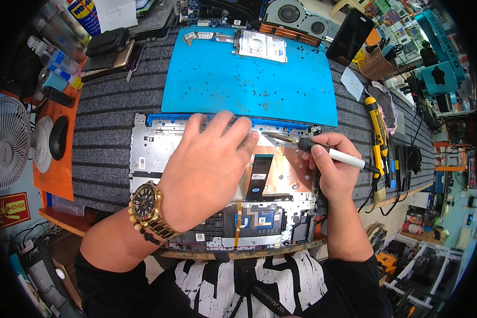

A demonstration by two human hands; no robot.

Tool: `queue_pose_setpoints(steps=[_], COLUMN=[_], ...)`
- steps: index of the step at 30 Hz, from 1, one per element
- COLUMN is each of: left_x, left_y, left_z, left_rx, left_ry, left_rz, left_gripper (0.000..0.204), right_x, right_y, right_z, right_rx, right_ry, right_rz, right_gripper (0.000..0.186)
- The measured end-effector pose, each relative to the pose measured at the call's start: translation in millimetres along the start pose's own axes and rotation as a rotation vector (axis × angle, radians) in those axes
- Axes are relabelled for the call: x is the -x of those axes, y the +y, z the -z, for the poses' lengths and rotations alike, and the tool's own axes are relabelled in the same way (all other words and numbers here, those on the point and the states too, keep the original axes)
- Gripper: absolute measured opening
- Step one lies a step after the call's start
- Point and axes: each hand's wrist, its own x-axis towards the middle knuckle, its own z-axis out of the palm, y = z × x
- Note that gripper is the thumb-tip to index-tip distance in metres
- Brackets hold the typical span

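Note:
A laptop's lower casing (159,153) lies inside-up at the bench's front edge, with a copper-coloured sheet (289,172), a black ribbon cable (258,177) and a touchpad module (257,219). My left hand (201,164) rests palm down over its left half, fingers spread toward the blue strip (222,122) along the far edge. A soldering iron (347,159) with a white handle is gripped in my right hand (334,169). Its metal tip points left, close to my left fingertips near that strip. Whether the tip touches the casing, I cannot tell.
Beyond the casing, a blue mat (217,74) carries many tiny screws and a hard drive (259,46). A cooling fan assembly (294,16) sits behind it. On the right are a yellow cutter (375,127) and a black phone (351,34); on the left, a white fan (8,143).

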Motion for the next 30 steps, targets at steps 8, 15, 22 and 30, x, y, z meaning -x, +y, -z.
queue_pose_setpoints(steps=[8, 15, 22, 30], left_x=[1.2, 1.3, 1.2, 2.4], left_y=[0.3, 0.7, 0.1, 0.3], left_z=[-2.0, -4.1, -3.7, -3.1], left_rx=[-0.021, -0.014, -0.016, -0.013], left_ry=[0.014, 0.02, 0.028, 0.016], left_rz=[0.004, 0.008, 0.008, 0.012], left_gripper=[0.047, 0.046, 0.045, 0.045], right_x=[1.0, -27.0, -39.1, -39.1], right_y=[-1.7, -1.1, 6.8, 6.6], right_z=[-0.3, -1.0, -5.8, -10.9], right_rx=[-0.065, -0.045, -0.002, 0.093], right_ry=[0.025, 0.189, 0.15, 0.16], right_rz=[0.027, 0.079, 0.077, 0.067], right_gripper=[0.016, 0.021, 0.025, 0.026])
